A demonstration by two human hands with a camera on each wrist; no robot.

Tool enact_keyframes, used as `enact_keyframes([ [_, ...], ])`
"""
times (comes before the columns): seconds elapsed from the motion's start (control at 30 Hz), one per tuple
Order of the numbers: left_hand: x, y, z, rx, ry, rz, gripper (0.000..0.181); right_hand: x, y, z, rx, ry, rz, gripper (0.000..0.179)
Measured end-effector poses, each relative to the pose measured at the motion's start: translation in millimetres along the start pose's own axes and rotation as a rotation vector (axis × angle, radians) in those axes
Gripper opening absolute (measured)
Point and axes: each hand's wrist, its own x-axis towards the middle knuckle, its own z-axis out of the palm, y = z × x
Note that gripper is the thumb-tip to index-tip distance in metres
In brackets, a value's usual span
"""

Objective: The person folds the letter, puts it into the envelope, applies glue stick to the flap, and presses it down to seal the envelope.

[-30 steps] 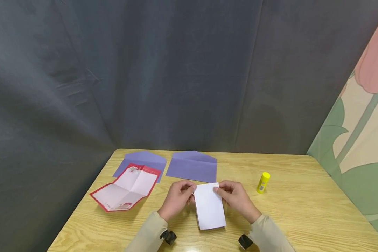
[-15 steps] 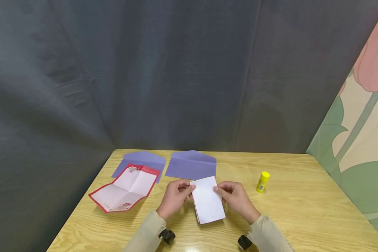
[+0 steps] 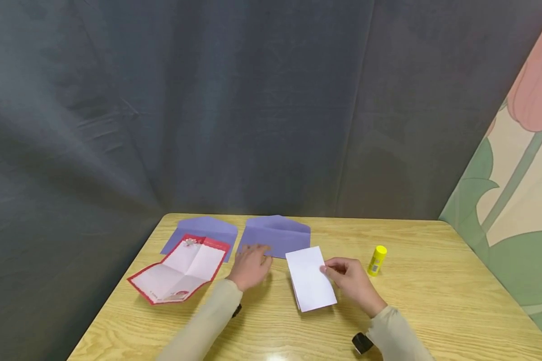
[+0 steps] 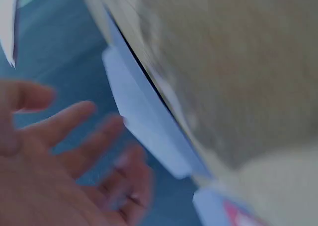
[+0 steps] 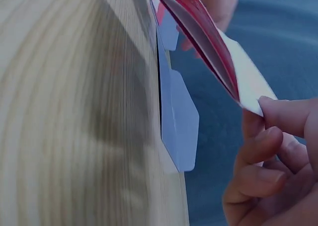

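Observation:
My right hand (image 3: 353, 284) pinches a folded sheet of letter paper (image 3: 310, 280) by its right edge, thumb on top, holding it above the table. Its outside is plain white; the right wrist view shows red-edged layers (image 5: 211, 47) inside the fold. My left hand (image 3: 251, 266) is off the paper, with its fingers spread at the near edge of a purple envelope (image 3: 280, 243) whose flap points away. In the left wrist view the fingers (image 4: 92, 141) are extended and grip nothing, and the envelope flap (image 4: 141, 114) shows beyond them.
Another purple envelope (image 3: 203, 223) lies at the back left, partly covered by an unfolded, creased letter sheet (image 3: 187, 268) with a red border. A yellow glue stick (image 3: 377, 260) stands to the right on the wooden table (image 3: 433, 301). A dark curtain (image 3: 271, 110) hangs behind.
Both hands held the folded paper before. My left hand has let go and reached forward to the right-hand envelope, while my right hand has carried the paper slightly right.

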Motion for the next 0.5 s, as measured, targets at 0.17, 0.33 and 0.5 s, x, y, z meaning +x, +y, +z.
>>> enact_keyframes([
  [0.17,15.6,-9.1,1.4,0.261,-0.112,-0.079,0.046,-0.3,2.4,-6.0,-0.031,0.011,0.014,0.014],
  [0.33,19.5,-11.4,1.1,0.331,-0.228,-0.123,0.05,-1.6,6.3,-5.9,0.0,-0.008,0.03,0.014],
  [0.5,11.0,-5.2,1.1,0.347,-0.237,-0.101,0.05,-3.2,8.4,-6.8,0.007,-0.017,0.03,0.015],
])
